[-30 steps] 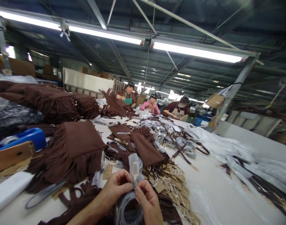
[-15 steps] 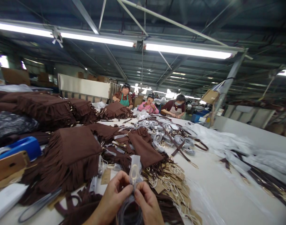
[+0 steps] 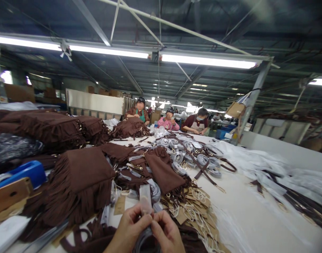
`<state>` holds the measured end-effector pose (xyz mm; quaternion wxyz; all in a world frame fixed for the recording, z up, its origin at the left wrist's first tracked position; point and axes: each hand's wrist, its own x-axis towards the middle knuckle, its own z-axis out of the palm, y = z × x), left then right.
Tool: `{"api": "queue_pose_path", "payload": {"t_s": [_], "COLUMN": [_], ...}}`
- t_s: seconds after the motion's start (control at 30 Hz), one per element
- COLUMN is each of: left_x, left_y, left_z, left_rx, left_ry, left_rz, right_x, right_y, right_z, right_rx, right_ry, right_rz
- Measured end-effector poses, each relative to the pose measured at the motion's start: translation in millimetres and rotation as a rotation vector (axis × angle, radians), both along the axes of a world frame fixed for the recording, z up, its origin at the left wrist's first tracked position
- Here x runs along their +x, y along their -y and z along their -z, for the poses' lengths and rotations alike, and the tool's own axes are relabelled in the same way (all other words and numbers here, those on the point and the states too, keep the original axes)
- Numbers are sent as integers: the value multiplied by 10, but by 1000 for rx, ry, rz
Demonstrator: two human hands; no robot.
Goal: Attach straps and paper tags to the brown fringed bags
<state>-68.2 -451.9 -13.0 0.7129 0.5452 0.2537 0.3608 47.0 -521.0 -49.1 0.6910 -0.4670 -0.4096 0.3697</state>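
A coiled bag strap (image 3: 147,242) wrapped in clear plastic is between my hands at the bottom centre. Its clear plastic end (image 3: 145,197) sticks up above my fingers, with a pale metal clasp faintly visible inside. My left hand (image 3: 133,225) pinches the wrapped strap from the left, thumb against fingers. From the other side my right hand (image 3: 166,228) grips the same strap, its fingertips close to the left thumb. Part of the coil is hidden behind the hands. Brown fringed fabric (image 3: 92,233) lies on the table under and beside them.
Brown fringed bags (image 3: 89,168) cover the left and middle. Tan tags with white strings (image 3: 195,207) lie right of my hands, below a heap of wrapped straps (image 3: 179,156). A blue tape dispenser (image 3: 35,172) and a phone (image 3: 11,195) are far left. Several people sit across the table.
The wrapped strap has shifted slightly left and down, and its upright plastic end sits lower. Both hands stay pinched on it, fingertips now closer together. Another wrapped coil shows behind.
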Motion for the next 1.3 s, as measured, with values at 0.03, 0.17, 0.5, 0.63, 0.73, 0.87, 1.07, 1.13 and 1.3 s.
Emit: {"api": "queue_pose_path", "payload": {"t_s": [0.03, 0.17, 0.5, 0.63, 0.73, 0.87, 1.07, 1.13, 1.3], "left_x": [1, 25, 61, 15, -23, 11, 85, 66, -35], "left_y": [6, 17, 84, 104, 117, 115, 83, 78, 94], "left_z": [8, 41, 18, -53, -127, -165, -79, -71, -82], "left_rx": [7, 11, 69, 169, 176, 121, 161, 188, 130], "left_ry": [-17, 1, -70, -101, -71, -62, -65, -78, -93], "left_rz": [2, 53, 278, 249, 146, 90, 135, 103, 93], "right_x": [9, 6, 32, 70, 74, 39, -30, -41, -22], "right_y": [-5, -34, 15, 1, -23, -41, -50, -61, -81], "right_z": [-6, -10, -44, -112, -81, -37, -104, -115, -93], "right_rx": [5, 79, -17, -45, -73, -57, 44, 65, 8], "right_ry": [-20, -74, 23, -1, -26, -3, -142, -187, -153], "right_rz": [-3, 14, 166, 88, 112, 108, 58, 44, 2]}}
